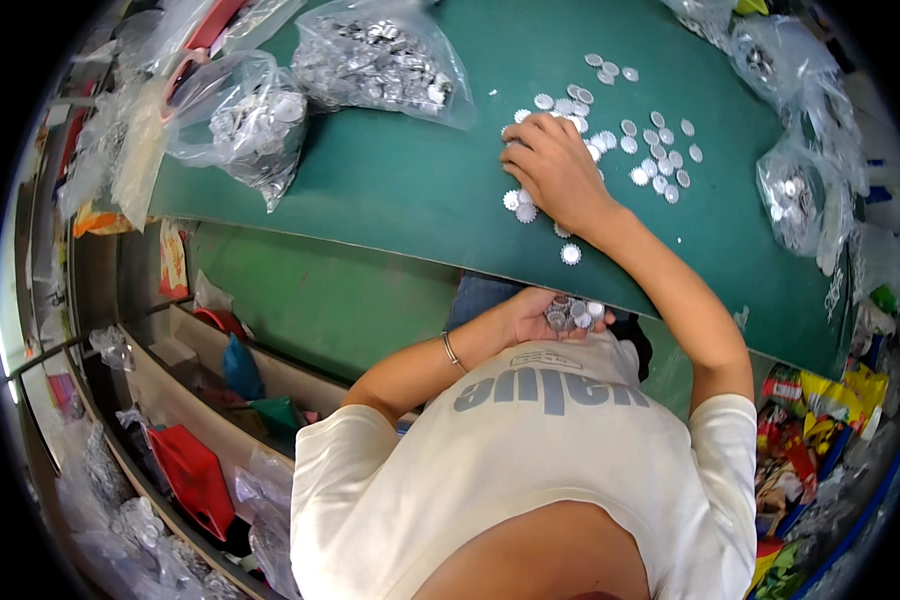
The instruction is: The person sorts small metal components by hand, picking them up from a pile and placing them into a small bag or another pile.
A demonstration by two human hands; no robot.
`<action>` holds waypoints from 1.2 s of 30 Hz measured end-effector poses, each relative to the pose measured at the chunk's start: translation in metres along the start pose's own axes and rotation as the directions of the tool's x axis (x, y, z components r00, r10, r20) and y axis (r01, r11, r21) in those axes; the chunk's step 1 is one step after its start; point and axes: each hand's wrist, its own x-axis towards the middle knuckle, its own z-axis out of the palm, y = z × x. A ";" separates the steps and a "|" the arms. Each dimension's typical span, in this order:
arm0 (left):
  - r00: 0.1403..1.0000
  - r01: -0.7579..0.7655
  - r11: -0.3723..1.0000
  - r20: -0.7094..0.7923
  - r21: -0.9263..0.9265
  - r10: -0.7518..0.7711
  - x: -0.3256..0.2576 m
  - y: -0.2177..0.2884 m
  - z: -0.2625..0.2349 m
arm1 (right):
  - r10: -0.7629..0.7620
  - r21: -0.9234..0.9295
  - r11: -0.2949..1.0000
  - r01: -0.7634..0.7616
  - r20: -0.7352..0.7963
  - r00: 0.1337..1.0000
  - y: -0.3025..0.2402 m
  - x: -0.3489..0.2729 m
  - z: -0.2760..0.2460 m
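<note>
My left hand (548, 314) is cupped palm up just below the table's near edge. In its palm lies a small heap of silver, scallop-edged metal discs (574, 313), shaped like bottle caps. On the green table (400, 190), my right hand (558, 168) rests palm down over some of the loose discs, its fingers bent and a little apart. What lies under that palm is hidden. More loose discs (658, 152) are scattered to its right, and a few (520, 204) lie close below its fingers.
Clear plastic bags of silver pieces stand at the table's far left (375, 60) and left (245, 125). Another such bag (795, 200) sits at the right edge. Below left is a cardboard-sided bin (200, 400) with a red item (192, 478). Colourful packets (820, 400) lie lower right.
</note>
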 end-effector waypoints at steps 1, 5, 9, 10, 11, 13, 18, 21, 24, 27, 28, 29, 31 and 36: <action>0.999 -0.041 0.998 -0.011 0.039 0.041 -0.002 0.000 0.002 | -0.023 -0.014 1.000 0.023 -0.018 1.000 0.002 -0.001 0.002; 0.998 -0.066 0.993 0.027 0.093 0.064 -0.005 0.000 -0.001 | -0.075 -0.087 0.994 0.070 -0.052 0.996 0.005 -0.003 0.006; 0.996 -0.093 0.989 0.012 0.116 0.092 -0.014 0.001 -0.006 | -0.080 -0.127 0.988 0.085 0.048 0.996 0.008 0.000 0.002; 0.995 -0.094 0.985 -0.002 0.147 0.096 -0.017 0.002 -0.006 | -0.068 -0.140 0.987 0.080 0.088 0.994 0.007 0.001 0.001; 0.995 -0.095 0.980 -0.016 0.177 0.100 -0.020 0.003 -0.006 | -0.079 -0.130 0.988 0.087 0.068 0.995 0.004 0.001 -0.001; 0.992 -0.106 0.968 -0.043 0.229 0.119 -0.025 0.003 -0.005 | -0.095 -0.130 0.986 0.102 0.053 0.994 0.002 0.001 0.000; 0.948 -0.195 0.926 -0.180 0.322 0.263 -0.045 -0.002 0.006 | -0.066 -0.105 0.991 0.078 0.114 0.991 -0.002 -0.001 -0.004; 0.950 -0.252 0.936 -0.122 0.245 0.288 -0.049 0.001 -0.003 | -0.044 -0.004 0.999 0.044 -0.002 0.999 0.003 -0.004 0.002; 0.927 -0.254 0.924 -0.202 0.286 0.317 -0.051 -0.004 0.002 | 0.030 0.035 0.999 -0.032 0.047 0.998 0.002 -0.006 0.000; 0.916 -0.272 0.917 -0.214 0.293 0.340 -0.050 -0.006 0.003 | 0.099 0.080 0.991 -0.104 0.069 0.993 0.002 -0.005 -0.002; 0.911 -0.274 0.918 -0.229 0.286 0.343 -0.050 -0.007 0.004 | 0.083 0.061 0.994 -0.086 0.061 0.995 0.001 -0.005 -0.002; 0.914 -0.288 0.914 -0.202 0.286 0.351 -0.051 -0.007 0.005 | 0.067 0.041 0.997 -0.069 0.053 0.996 -0.001 -0.006 -0.003; 0.925 -0.297 0.915 -0.156 0.271 0.346 -0.049 -0.007 -0.001 | 0.053 0.016 0.998 -0.054 0.047 0.997 -0.005 -0.005 -0.002; 0.938 -0.293 0.919 -0.108 0.263 0.330 -0.049 -0.005 -0.010 | 0.078 0.083 0.993 -0.079 0.024 0.997 -0.010 -0.001 -0.006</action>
